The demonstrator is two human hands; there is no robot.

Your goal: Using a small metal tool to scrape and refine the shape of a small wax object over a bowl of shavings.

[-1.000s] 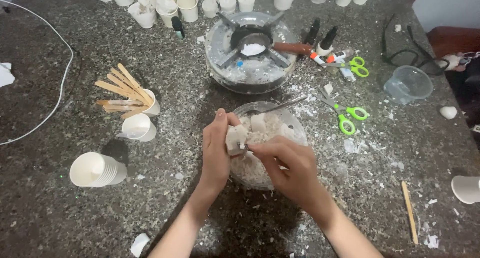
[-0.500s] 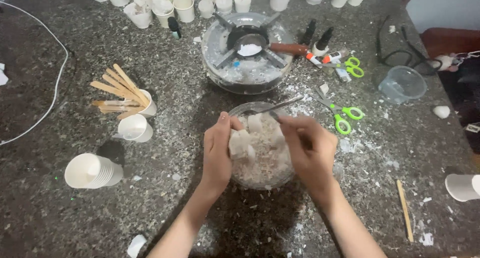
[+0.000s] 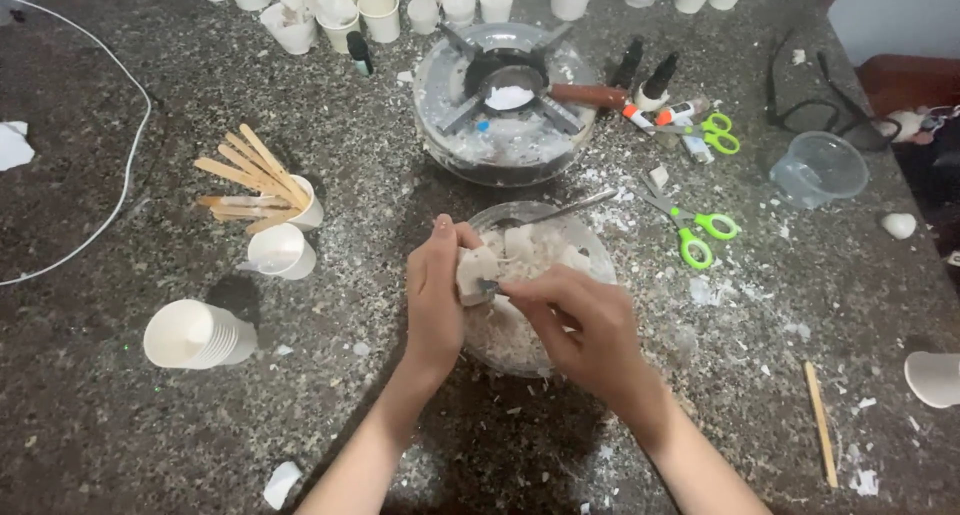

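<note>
Left hand (image 3: 435,295) grip clenched on wax chunk (image 3: 476,271), right hand (image 3: 580,320) pinching a blade — over glass bowl (image 3: 590,250)

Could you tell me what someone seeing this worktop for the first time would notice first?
Both hands meet at the centre over a clear bowl of pale shavings: the left hand holds a white chunk and the right hand presses a small tool against it. Behind the bowl sits a round burner. Green scissors lie to the right, and wooden sticks stand in a cup on the left.
</note>
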